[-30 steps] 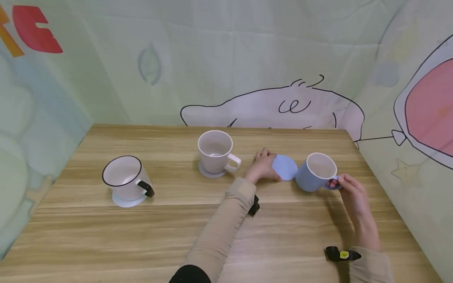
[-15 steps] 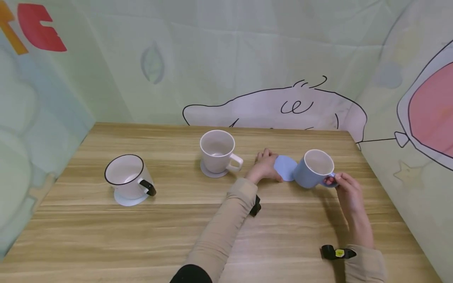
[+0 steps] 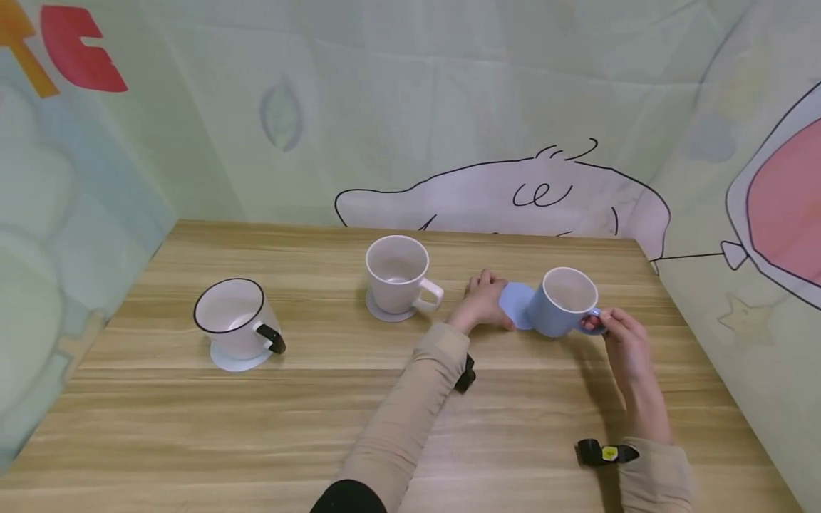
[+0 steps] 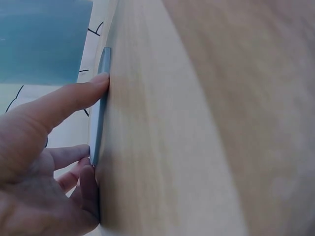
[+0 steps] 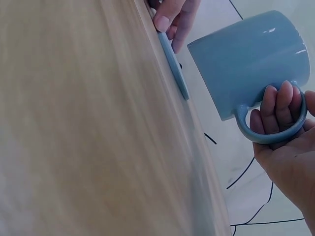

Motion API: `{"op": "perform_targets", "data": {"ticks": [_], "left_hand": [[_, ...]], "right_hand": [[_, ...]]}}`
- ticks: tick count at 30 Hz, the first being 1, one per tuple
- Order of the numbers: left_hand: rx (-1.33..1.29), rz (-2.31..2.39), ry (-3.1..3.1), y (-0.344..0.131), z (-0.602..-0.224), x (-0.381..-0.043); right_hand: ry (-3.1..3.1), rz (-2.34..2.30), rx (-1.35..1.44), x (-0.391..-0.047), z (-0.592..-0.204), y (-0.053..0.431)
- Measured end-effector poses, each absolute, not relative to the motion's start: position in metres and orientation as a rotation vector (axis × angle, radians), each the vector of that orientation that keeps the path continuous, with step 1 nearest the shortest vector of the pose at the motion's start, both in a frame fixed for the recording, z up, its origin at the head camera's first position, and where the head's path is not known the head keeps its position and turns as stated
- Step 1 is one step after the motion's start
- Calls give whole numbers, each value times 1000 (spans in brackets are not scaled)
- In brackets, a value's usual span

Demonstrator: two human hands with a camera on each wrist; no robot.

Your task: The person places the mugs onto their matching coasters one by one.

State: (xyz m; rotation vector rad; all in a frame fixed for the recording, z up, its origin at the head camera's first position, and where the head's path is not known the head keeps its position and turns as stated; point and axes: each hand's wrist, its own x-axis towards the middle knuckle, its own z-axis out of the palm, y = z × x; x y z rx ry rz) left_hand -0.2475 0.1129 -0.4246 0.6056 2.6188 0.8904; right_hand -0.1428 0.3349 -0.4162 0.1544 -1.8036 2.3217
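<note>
A blue mug [image 3: 556, 306] hangs a little above the table, its handle gripped by my right hand [image 3: 628, 345]; the right wrist view shows fingers passed through the handle. To its left lies a round blue coaster [image 3: 515, 305], flat on the wood. My left hand [image 3: 482, 303] holds that coaster by its edge, thumb on one side and fingers on the other, as the left wrist view shows. From the head, the mug's base overlaps the coaster's right side, while the right wrist view has a gap between mug [image 5: 251, 59] and coaster [image 5: 173, 66].
A white mug [image 3: 395, 274] stands on a pale coaster [image 3: 385, 313] left of my left hand. Farther left, a white mug with a black rim [image 3: 234, 320] rests on another pale coaster [image 3: 237, 362]. Printed cloth [image 3: 410, 107] walls the back and sides of the wooden table [image 3: 256, 427].
My right hand has carried the blue mug left and slightly back, toward the blue coaster. The left hand stays at the coaster. The head view has shifted slightly.
</note>
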Motion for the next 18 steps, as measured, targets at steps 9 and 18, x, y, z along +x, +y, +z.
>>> {"op": "perform_targets", "data": {"ticks": [9, 18], "left_hand": [[601, 917, 2615, 113, -425, -247], [599, 920, 2616, 113, -426, -248]], "right_hand": [[-1807, 2321, 135, -148, -415, 328], [-1814, 2333, 124, -154, -414, 323]]}}
